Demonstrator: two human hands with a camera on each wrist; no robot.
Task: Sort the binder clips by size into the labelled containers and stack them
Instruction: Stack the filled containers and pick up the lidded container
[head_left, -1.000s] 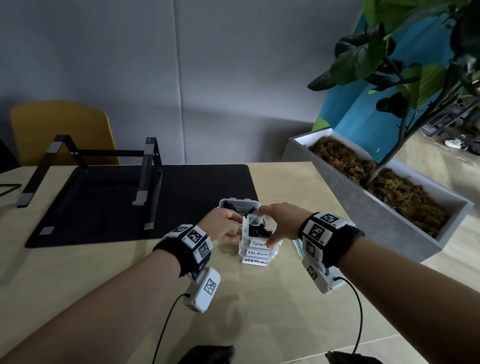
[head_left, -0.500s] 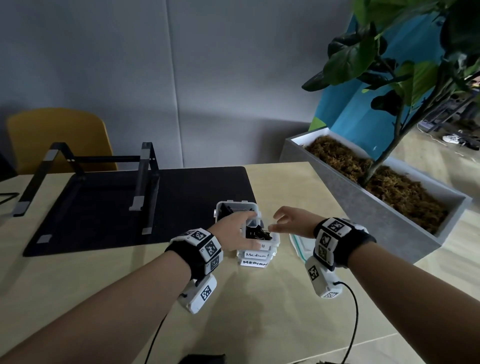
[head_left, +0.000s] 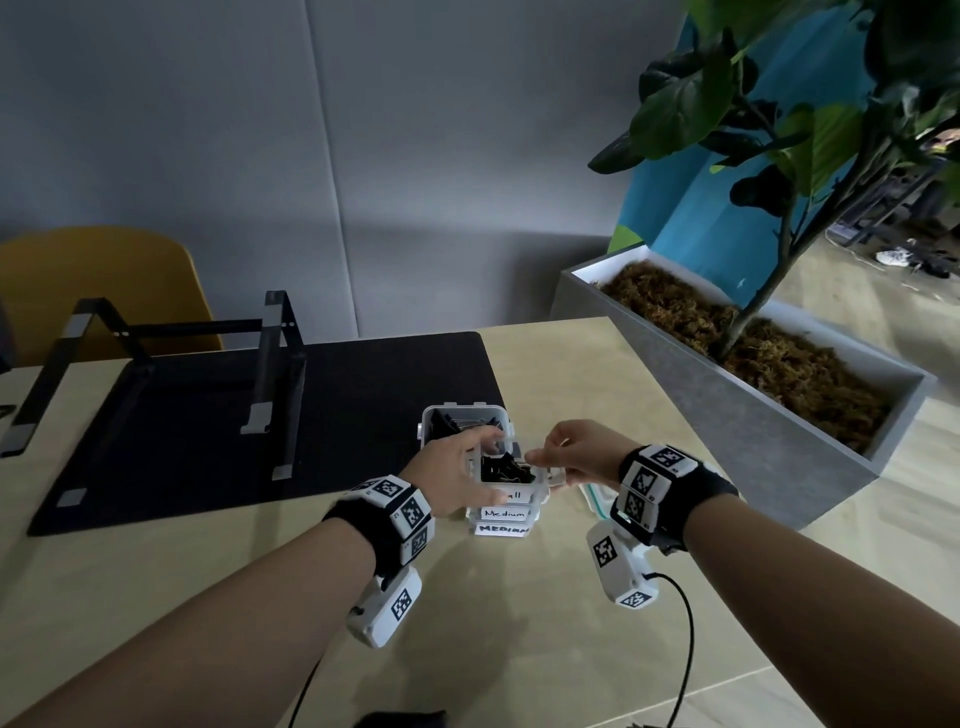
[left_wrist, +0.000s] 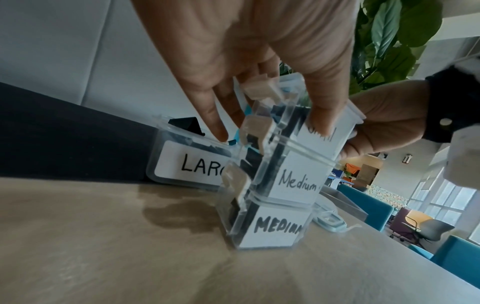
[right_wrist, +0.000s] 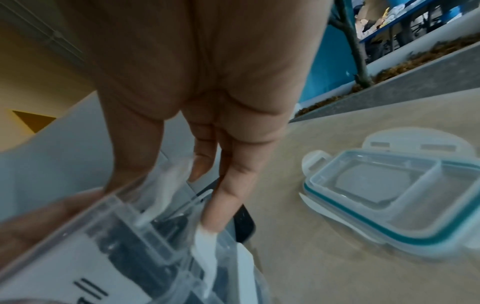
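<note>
Three small clear containers stand stacked on the wooden table. The top one, labelled Small (head_left: 511, 480) (left_wrist: 320, 133) (right_wrist: 98, 251), holds black binder clips. Under it sit a Medium container (head_left: 505, 513) (left_wrist: 298, 182) and a second MEDIUM container (head_left: 501, 529) (left_wrist: 278, 226). My left hand (head_left: 462, 470) (left_wrist: 262, 115) grips the Small container, thumb on its label and fingers over its far side. My right hand (head_left: 550, 465) (left_wrist: 384, 123) (right_wrist: 207, 185) pinches its right end. Just behind the stack stands the open LARGE container (head_left: 465, 423) (left_wrist: 192, 164) with big black clips.
A clear lid with a teal seal (head_left: 597, 501) (right_wrist: 389, 195) (left_wrist: 330, 220) lies right of the stack. A black mat (head_left: 260, 457) with a metal stand (head_left: 270, 364) lies at the back left. A grey planter (head_left: 727, 415) borders the table's right, a yellow chair (head_left: 104, 286) behind.
Half a second ago my right hand hovered apart from the stack; now it is back on the Small container's right end. My left hand kept its hold on that container.
</note>
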